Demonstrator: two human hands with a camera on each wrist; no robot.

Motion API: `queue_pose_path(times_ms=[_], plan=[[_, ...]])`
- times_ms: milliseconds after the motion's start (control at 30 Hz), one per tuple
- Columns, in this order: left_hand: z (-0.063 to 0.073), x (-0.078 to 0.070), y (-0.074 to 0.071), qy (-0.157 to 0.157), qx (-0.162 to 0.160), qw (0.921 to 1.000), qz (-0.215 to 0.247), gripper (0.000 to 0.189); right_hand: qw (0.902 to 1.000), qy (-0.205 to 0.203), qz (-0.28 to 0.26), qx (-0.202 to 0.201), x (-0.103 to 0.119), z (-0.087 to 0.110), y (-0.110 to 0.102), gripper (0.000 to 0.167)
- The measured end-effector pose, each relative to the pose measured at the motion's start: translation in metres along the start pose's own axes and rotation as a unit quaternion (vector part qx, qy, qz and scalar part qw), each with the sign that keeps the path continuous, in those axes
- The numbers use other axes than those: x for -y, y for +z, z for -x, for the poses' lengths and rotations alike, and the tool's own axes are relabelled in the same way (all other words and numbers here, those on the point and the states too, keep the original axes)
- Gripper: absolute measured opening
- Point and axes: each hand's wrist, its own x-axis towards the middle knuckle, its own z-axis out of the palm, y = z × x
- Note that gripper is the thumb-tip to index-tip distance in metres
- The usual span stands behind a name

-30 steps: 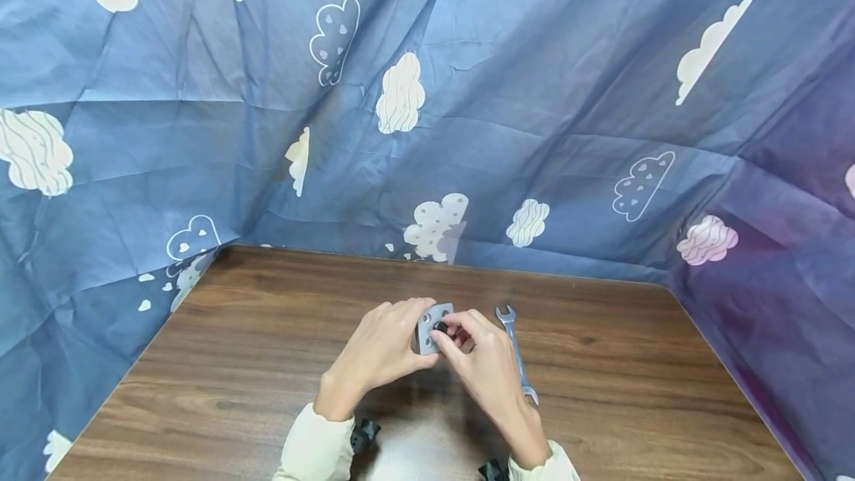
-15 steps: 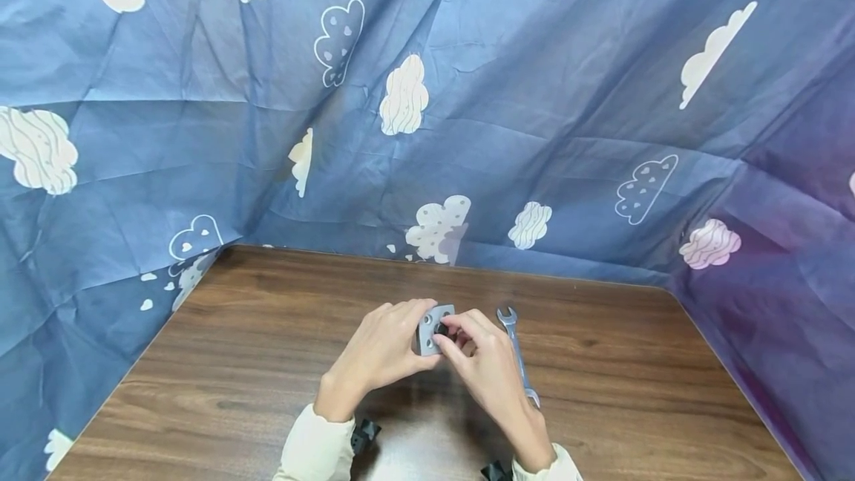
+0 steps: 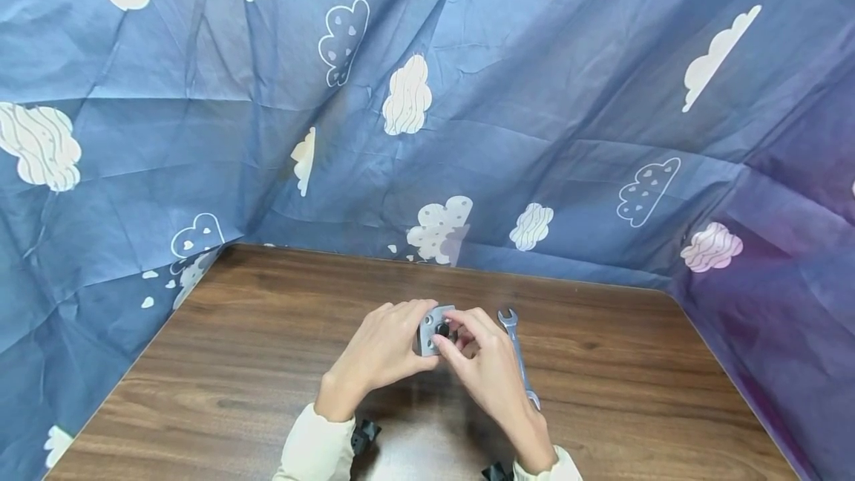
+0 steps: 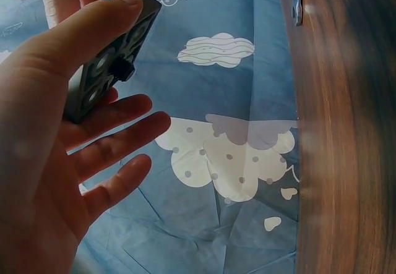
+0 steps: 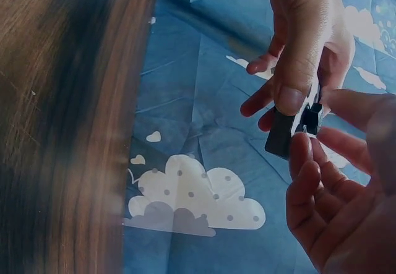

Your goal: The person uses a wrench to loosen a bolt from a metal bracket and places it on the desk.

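Note:
My left hand point(image 3: 382, 347) grips a small grey metal block point(image 3: 428, 332) by its edges, thumb on one side and fingers on the other. Several round holes show in the block's face. A black bolt head point(image 3: 443, 329) stands out from the middle of that face, and the left wrist view shows the same bolt point(image 4: 125, 70) from the side. Thumb and index finger of my right hand point(image 3: 490, 362) pinch around the bolt head. In the right wrist view the block point(image 5: 281, 132) is tilted, partly covered by the left thumb. How deep the bolt sits is hidden.
An open-ended wrench point(image 3: 519, 355) lies on the brown wooden table point(image 3: 621, 392), just right of my right hand. Blue cloud-printed cloth point(image 3: 467, 95) hangs behind the table and along both sides. Black wrist cameras point(image 3: 364, 436) sit beneath the cream sleeves.
My right thumb and index finger shift slightly around the bolt head, and a little more of it shows between them. My left hand holds the block in place. The head view drifts slightly.

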Motion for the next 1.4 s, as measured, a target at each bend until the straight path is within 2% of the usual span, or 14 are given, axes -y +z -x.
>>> queue_pose_path(times_ms=[133,233,533,1400], plan=[[-0.0004,-0.0008,-0.0006,0.0,-0.001,1.0,0.0,0.065,0.9997,0.018,0.01,-0.012,0.0009,-0.0007,-0.0001,0.033],[-0.0003,-0.0014,-0.0006,-0.002,0.001,1.0,0.004,0.066,0.9995,0.017,0.021,-0.018,0.0008,-0.0004,0.0007,0.029],[-0.0011,-0.0016,-0.0002,0.001,0.005,1.0,0.003,0.063,0.9989,0.0,0.039,-0.027,0.0002,0.0003,0.0034,0.02],[-0.0012,-0.0001,-0.0026,-0.005,0.02,0.9997,0.013,0.062,0.9987,-0.024,0.041,-0.019,0.0005,0.0001,0.0034,0.019]])
